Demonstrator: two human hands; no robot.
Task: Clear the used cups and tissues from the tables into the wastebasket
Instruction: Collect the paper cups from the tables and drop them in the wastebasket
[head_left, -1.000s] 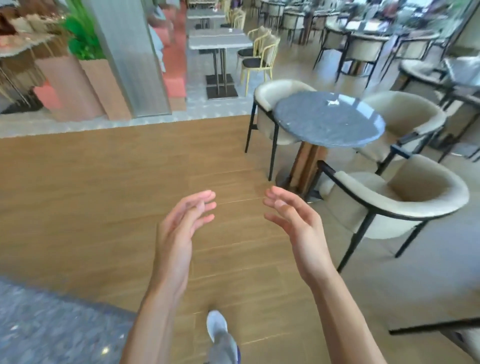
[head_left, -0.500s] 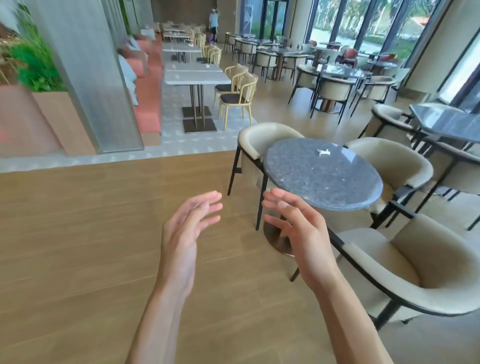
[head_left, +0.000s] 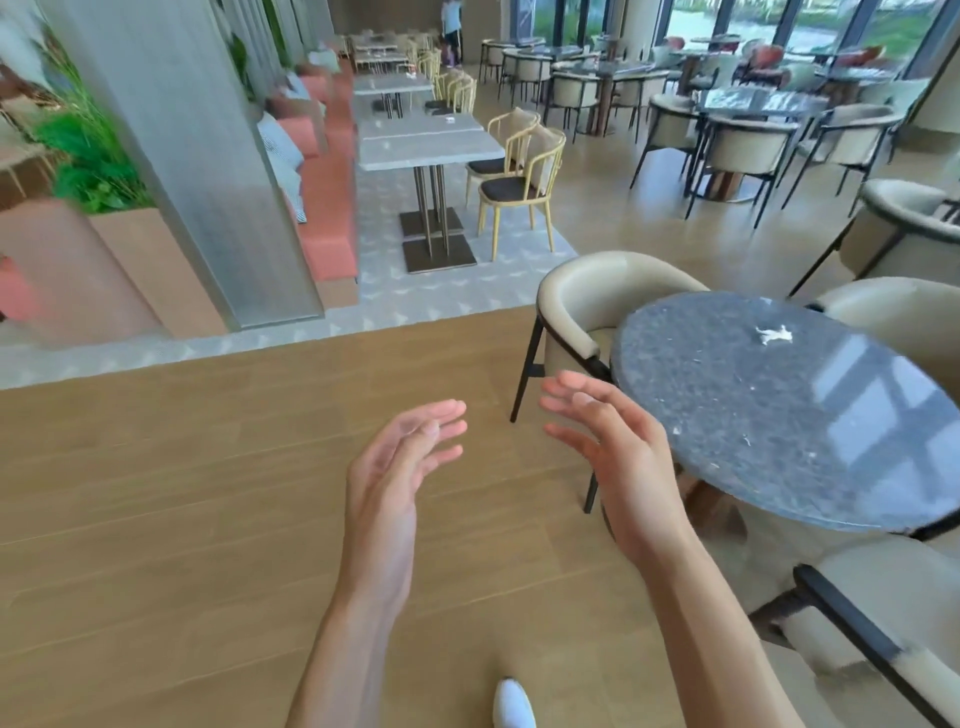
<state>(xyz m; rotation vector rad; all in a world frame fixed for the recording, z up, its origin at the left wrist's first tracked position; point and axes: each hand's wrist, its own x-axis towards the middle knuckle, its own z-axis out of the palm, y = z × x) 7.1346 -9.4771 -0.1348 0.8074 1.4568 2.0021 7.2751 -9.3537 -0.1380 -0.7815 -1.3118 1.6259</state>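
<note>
A crumpled white tissue (head_left: 774, 335) lies on the far side of a round dark speckled table (head_left: 769, 415) at the right. My left hand (head_left: 400, 467) and my right hand (head_left: 608, 447) are raised in front of me, fingers straight and spread, palms facing each other, holding nothing. My right hand is just left of the table's near edge. A small white object (head_left: 448, 119) sits on a grey rectangular table (head_left: 426, 140) further back. No wastebasket is in view.
Cream armchairs (head_left: 597, 301) ring the round table, one close at the lower right (head_left: 883, 618). A pillar (head_left: 182, 156) and planters (head_left: 130, 260) stand at the left, a red bench (head_left: 327, 197) beyond. Wooden floor (head_left: 182, 493) stretches ahead and left. A person (head_left: 451, 26) stands far back.
The round table has come closer and shifted right in view as I walk forward. Both hands stay raised and spread, holding nothing.
</note>
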